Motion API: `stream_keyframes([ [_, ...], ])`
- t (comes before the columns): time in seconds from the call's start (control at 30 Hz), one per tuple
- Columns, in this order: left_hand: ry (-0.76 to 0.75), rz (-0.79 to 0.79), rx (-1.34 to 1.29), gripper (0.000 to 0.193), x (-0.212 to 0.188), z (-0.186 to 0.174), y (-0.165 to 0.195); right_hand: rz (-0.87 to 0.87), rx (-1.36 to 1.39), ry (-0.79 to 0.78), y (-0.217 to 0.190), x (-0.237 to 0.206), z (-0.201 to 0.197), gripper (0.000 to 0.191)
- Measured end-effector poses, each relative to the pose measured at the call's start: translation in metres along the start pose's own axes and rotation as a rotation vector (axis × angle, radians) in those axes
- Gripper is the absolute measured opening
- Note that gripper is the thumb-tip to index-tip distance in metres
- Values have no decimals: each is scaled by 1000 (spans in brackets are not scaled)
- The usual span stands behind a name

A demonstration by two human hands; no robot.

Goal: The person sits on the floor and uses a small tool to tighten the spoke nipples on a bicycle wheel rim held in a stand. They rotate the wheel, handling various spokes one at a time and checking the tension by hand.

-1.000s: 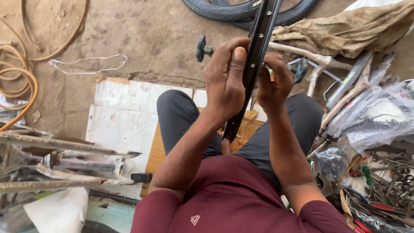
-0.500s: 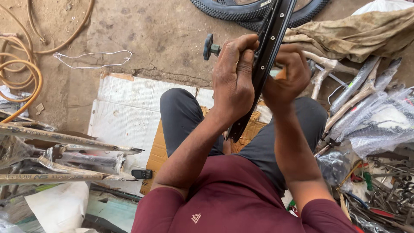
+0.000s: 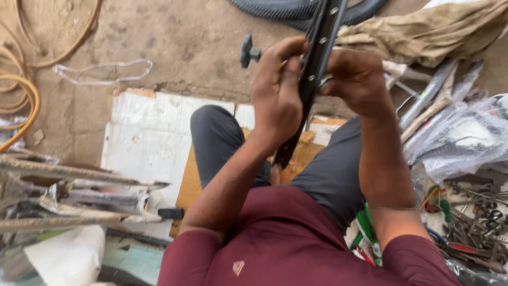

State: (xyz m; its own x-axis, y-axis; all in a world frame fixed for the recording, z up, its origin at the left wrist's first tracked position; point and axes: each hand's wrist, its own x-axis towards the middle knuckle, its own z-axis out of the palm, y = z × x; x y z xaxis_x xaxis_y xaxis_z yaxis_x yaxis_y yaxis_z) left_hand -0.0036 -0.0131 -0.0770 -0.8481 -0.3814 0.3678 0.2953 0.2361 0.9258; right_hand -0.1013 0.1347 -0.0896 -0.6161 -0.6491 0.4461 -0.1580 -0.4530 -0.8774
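Head view, looking straight down: a long black metal bar [image 3: 316,69] with a row of small bolts is held nearly upright over the lap, tilted a bit so its top runs off the far edge by a black tyre [image 3: 275,9]. It's gripped from both sides. The left hand [image 3: 276,95] is wrapped around the bar's left edge, fingers curled shut on it, and a small black T-shaped knob [image 3: 247,51] is seen poking out just past those fingers. The right hand [image 3: 355,79] is closed on the bar's right side, pretty much touching the left one across the metal. The bar's lower end is lost between the knees, so where it rests can't be told.

Around all that: white board [image 3: 151,132] and brown cardboard [image 3: 190,180] are laid on the dirt floor under the legs, an orange hose [image 3: 24,95] is coiled far left, a tan cloth [image 3: 423,32] is bunched far right, and plastic-wrapped parts [image 3: 460,137] plus loose tools [image 3: 471,222] are piled on the right.
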Motion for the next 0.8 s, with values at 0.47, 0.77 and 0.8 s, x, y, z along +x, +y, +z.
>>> stream_keyframes([
  [0.47, 57, 108, 177, 19, -9, 11, 24, 120, -328, -253, 12, -8, -25, 15],
  [0.77, 44, 72, 101, 19, -10, -1, 21, 16, -168, -170, 5, -9, -9, 42],
  [0.8, 40, 79, 107, 19, -9, 0, 19, -112, -291, 2, 10, -15, 7, 40],
])
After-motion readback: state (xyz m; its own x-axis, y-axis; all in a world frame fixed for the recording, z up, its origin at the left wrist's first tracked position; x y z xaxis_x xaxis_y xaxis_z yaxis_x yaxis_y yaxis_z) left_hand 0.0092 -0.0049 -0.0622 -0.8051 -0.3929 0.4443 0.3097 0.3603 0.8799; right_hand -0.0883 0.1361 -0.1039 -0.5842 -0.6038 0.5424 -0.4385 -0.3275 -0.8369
